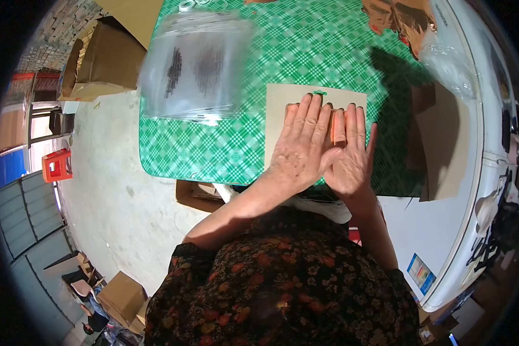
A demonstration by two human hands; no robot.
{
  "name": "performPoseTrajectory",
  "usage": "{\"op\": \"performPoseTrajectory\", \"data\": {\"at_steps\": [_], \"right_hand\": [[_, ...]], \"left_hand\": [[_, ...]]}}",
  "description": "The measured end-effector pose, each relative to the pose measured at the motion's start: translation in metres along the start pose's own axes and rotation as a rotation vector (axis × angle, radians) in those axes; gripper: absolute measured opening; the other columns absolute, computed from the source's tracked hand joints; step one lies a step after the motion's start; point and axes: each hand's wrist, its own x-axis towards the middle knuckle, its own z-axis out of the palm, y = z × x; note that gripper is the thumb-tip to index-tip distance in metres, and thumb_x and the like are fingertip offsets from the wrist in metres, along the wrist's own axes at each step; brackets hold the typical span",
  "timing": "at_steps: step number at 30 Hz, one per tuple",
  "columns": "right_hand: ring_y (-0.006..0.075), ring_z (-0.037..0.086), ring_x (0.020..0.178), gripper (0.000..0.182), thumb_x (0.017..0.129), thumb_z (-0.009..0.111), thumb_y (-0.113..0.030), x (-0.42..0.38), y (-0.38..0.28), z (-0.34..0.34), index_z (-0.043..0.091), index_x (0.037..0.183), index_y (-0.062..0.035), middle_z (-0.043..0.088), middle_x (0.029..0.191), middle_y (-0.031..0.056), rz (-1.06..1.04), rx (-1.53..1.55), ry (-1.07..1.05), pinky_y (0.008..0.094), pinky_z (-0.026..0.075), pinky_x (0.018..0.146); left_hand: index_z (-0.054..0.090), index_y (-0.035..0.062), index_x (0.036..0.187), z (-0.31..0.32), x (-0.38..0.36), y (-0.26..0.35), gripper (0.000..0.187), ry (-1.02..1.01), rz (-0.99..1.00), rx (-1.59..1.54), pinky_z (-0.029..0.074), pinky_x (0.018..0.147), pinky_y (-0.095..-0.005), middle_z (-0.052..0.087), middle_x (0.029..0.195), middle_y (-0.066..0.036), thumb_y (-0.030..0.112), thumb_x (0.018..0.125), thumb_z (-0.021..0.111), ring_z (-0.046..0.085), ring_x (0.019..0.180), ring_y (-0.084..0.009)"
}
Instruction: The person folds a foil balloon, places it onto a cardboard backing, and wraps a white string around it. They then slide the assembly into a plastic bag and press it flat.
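Observation:
My left hand (299, 147) lies palm down with its fingers stretched out. Beside it, my right hand (350, 155) is also flat, its fingers pointing away from me and its thumb side touching the left hand. Under both hands is a pale tan cardboard sheet (275, 106) on the table. A small brown-orange edge shows around and between the fingers; the hands hide most of that piece, so its kind cannot be made out. A small green mark (320, 93) shows just beyond my left fingertips.
A stack of clear plastic bags (155, 86) with dark print lies on the green checked tablecloth (294, 34). Crumpled brown paper (395, 20) and clear plastic (450, 63) lie at far right. A white appliance (473, 138) borders the right; a cardboard box (106, 63) stands left, above an orange stool (57, 165).

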Motion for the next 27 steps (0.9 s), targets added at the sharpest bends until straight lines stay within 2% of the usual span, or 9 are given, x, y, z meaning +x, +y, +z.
{"op": "performPoseTrajectory", "data": {"at_steps": [5,11,14,15,17,18,21,24,27], "right_hand": [[0.0431,0.019,0.166,0.082,0.102,0.058,-0.044,0.0,0.002,0.003,0.033,0.166,0.002,0.026,0.175,0.0294,-0.016,0.002,0.044,0.0685,0.007,0.13],[0.0427,0.019,0.166,0.088,0.103,0.058,-0.053,0.002,-0.003,-0.004,0.033,0.166,0.0028,0.025,0.176,0.0279,0.011,-0.032,-0.013,0.0686,0.009,0.13],[0.0425,0.019,0.166,0.095,0.101,0.059,-0.061,0.001,-0.002,-0.008,0.033,0.167,0.0029,0.026,0.175,0.0277,0.009,0.029,-0.018,0.068,0.009,0.13],[0.0425,0.019,0.165,0.102,0.098,0.061,-0.067,0.001,-0.003,-0.008,0.033,0.167,0.0029,0.028,0.175,0.0275,0.017,0.047,-0.005,0.0674,0.008,0.13],[0.0424,0.02,0.165,0.105,0.096,0.063,-0.068,0.0,-0.003,-0.005,0.033,0.167,0.0029,0.028,0.174,0.0273,0.021,0.038,0.006,0.0672,0.008,0.13],[0.0424,0.02,0.165,0.106,0.095,0.064,-0.069,0.001,-0.003,-0.004,0.034,0.167,0.0029,0.028,0.174,0.0273,0.022,0.034,0.014,0.0671,0.008,0.13],[0.0423,0.021,0.165,0.105,0.095,0.067,-0.068,0.0,-0.003,-0.002,0.034,0.167,0.0017,0.029,0.174,0.0271,0.016,0.035,0.036,0.0667,0.008,0.13],[0.0424,0.02,0.165,0.102,0.095,0.068,-0.065,-0.001,-0.002,0.0,0.034,0.167,-0.0008,0.028,0.174,0.027,0.004,0.043,0.05,0.067,0.008,0.13],[0.0423,0.018,0.166,0.098,0.097,0.067,-0.06,-0.001,-0.001,-0.004,0.033,0.169,-0.0041,0.025,0.175,0.0267,-0.008,0.032,0.024,0.0673,0.007,0.13]], "left_hand": [[0.04,-0.0112,0.16,0.005,-0.003,-0.001,0.088,0.042,-0.035,0.022,0.021,0.131,-0.0614,0.034,0.168,-0.037,0.058,0.107,0.054,0.027,0.16,-0.0527],[0.035,-0.0089,0.164,-0.002,-0.003,-0.009,0.089,0.017,-0.077,0.056,0.019,0.132,-0.0594,0.031,0.171,-0.034,0.057,0.107,0.055,0.024,0.163,-0.0493],[0.029,-0.0051,0.168,-0.022,-0.01,-0.017,0.084,0.032,-0.125,-0.016,0.016,0.135,-0.0569,0.028,0.174,-0.031,0.049,0.109,0.055,0.021,0.165,-0.045],[0.027,-0.0054,0.168,-0.038,-0.009,-0.02,0.087,0.027,-0.129,0.052,0.018,0.134,-0.0584,0.029,0.173,-0.032,0.039,0.104,0.067,0.023,0.164,-0.0469],[0.03,-0.0049,0.168,-0.071,-0.011,-0.027,0.078,0.097,-0.168,0.042,0.016,0.134,-0.0575,0.03,0.173,-0.031,0.032,0.107,0.061,0.023,0.164,-0.0466],[0.031,-0.004,0.168,-0.085,-0.012,-0.034,0.07,0.174,-0.201,-0.069,0.015,0.134,-0.0541,0.031,0.173,-0.031,0.027,0.11,0.054,0.022,0.164,-0.0464],[0.033,-0.0051,0.166,-0.1,-0.014,-0.054,0.062,0.34,-0.275,-0.196,0.024,0.132,-0.0485,0.035,0.172,-0.029,0.029,0.116,0.045,0.032,0.16,-0.0452],[0.035,-0.0047,0.165,-0.093,-0.007,-0.04,0.061,0.325,-0.252,-0.352,0.029,0.13,-0.0477,0.036,0.171,-0.028,0.028,0.115,0.046,0.036,0.158,-0.044],[0.04,-0.0015,0.164,-0.068,0.002,-0.006,0.063,0.102,-0.16,-0.337,0.031,0.13,-0.0493,0.039,0.168,-0.03,0.018,0.107,0.058,0.037,0.157,-0.0454]]}}
